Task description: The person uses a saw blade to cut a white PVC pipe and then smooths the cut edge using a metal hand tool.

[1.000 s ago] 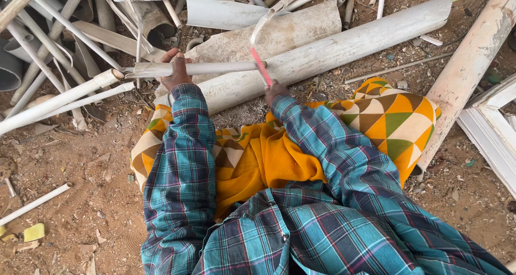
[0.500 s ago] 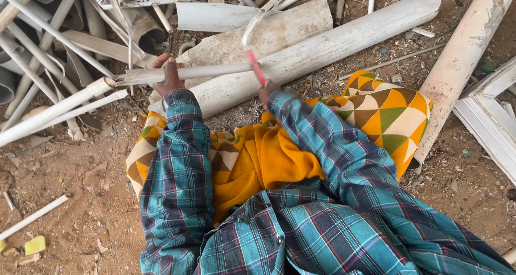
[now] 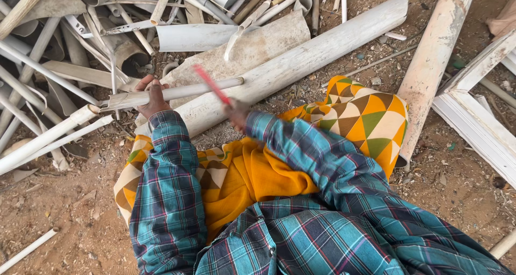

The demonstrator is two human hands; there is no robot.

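Note:
My left hand grips a thin dirty white plastic pipe and holds it across a thick white pipe that lies on the ground. My right hand is closed around a red-handled tool, blurred by motion, raised over the thin pipe. The tool's working end is too blurred to make out. Both arms wear teal plaid sleeves. An orange cloth with a triangle pattern covers my lap.
A heap of broken white pipes and plastic scraps fills the upper left. Another thick dirty pipe lies at the right beside white frame pieces. The ground is reddish dirt with small debris.
The red-handled tool has swung down and leftward, now tilted low over the thin pipe. The left hand keeps its hold on the pipe.

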